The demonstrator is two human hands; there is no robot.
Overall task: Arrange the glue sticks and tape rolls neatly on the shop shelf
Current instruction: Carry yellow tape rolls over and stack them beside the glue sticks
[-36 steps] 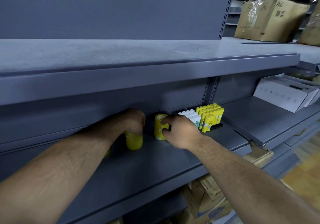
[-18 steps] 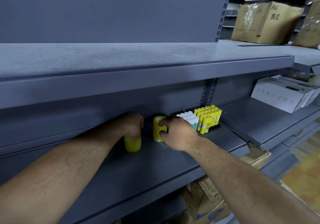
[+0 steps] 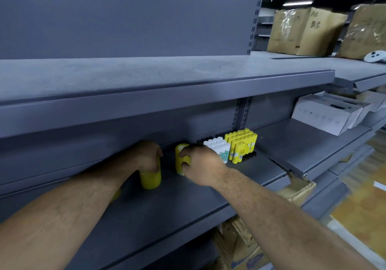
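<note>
Both forearms reach deep onto shelf [image 3: 188, 207]. Left hand [image 3: 146, 156] wraps top of yellow tape roll [image 3: 150, 179]. Right hand [image 3: 201, 164] pinches second roll [image 3: 180, 162]. Yellow item [image 3: 116, 194] behind left forearm mostly hidden.

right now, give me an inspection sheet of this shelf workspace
surface: grey metal shelf, under an overhanging shelf
job's things: white glue sticks and yellow glue sticks upright in tight blocks, side by side at the back
clutter: small black pieces at the yellow block's foot, too small to tell
grippers: left hand grips near yellow tape roll from above; right hand grips far yellow tape roll
cables: nothing seen
surroundings: cardboard boxes on the top shelf; white boxes in the next bay
</note>
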